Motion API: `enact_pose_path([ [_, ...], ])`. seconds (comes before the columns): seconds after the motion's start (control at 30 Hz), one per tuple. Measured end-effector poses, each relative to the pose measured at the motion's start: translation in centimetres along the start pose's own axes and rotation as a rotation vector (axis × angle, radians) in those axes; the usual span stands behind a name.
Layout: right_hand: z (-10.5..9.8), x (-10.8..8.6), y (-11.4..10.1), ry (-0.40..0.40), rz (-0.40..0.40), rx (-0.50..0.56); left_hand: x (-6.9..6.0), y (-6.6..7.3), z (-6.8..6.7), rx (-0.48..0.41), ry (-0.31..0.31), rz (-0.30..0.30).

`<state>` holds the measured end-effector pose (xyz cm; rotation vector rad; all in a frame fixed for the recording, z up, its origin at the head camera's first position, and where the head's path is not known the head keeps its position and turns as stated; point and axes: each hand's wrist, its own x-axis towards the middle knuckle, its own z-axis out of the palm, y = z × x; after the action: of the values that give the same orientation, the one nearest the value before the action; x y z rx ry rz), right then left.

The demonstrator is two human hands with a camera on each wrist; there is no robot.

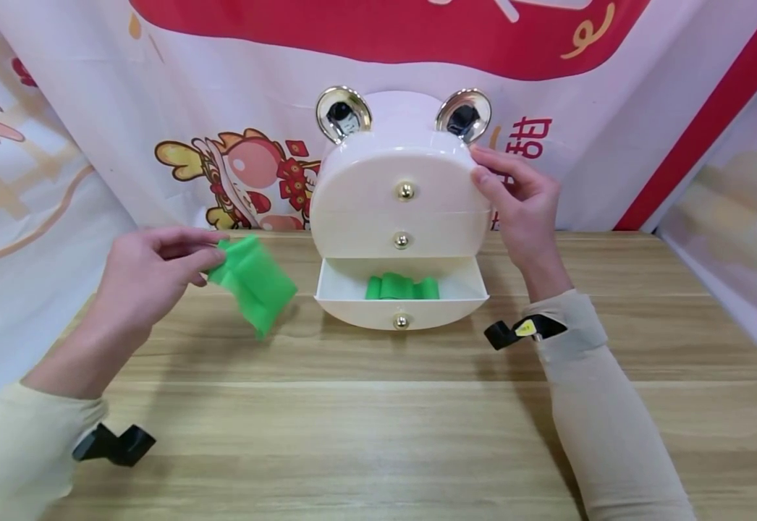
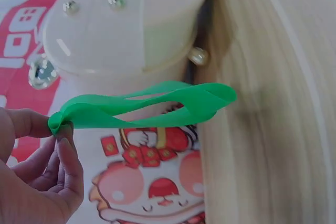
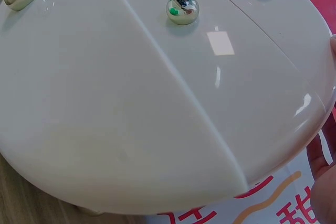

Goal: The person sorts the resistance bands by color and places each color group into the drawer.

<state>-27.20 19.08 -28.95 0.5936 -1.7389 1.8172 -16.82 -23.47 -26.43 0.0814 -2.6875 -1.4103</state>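
A limp green loop band [image 1: 257, 282] hangs from my left hand [image 1: 150, 278], pinched at one end between thumb and fingertips. In the left wrist view the band [image 2: 142, 106] shows as a flat strip closed into a loop. Left of the white drawer box [image 1: 401, 170], it is held clear of the table. The box's bottom drawer [image 1: 346, 282] is pulled out, with a piece of green band [image 1: 402, 286] lying folded inside. My right hand [image 1: 525, 199] touches the box's upper right side with thumb and index finger; the right wrist view shows only part of this hand.
Two round gold-rimmed eyes [image 1: 344, 116] stick up from the box top. Gold knobs [image 1: 405, 191] sit on the drawer fronts, the upper ones closed. Behind the box a printed cloth [image 1: 242, 94] hangs at the back edge of the wooden table [image 1: 378, 434].
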Motion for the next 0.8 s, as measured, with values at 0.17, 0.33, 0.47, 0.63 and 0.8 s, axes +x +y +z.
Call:
enact_pose_path([
  [0.17,0.1,0.0,0.0,0.002,0.011,0.001,-0.6,2.4,0.5,-0.059,-0.029,0.001],
  [0.33,0.1,0.0,0.0,0.008,0.013,-0.008,-1.2,5.2,1.4,-0.158,-0.012,0.048],
  [0.47,0.0,0.0,0.0,0.012,0.004,-0.021,-1.7,7.6,2.7,-0.226,-0.014,0.086],
  [0.63,-0.1,-0.1,0.1,0.011,0.0,-0.011,-1.9,10.2,4.7,-0.297,-0.077,0.129],
  [0.8,0.0,0.0,0.0,0.003,0.012,0.012,-1.7,12.4,6.9,-0.357,-0.123,0.166],
])
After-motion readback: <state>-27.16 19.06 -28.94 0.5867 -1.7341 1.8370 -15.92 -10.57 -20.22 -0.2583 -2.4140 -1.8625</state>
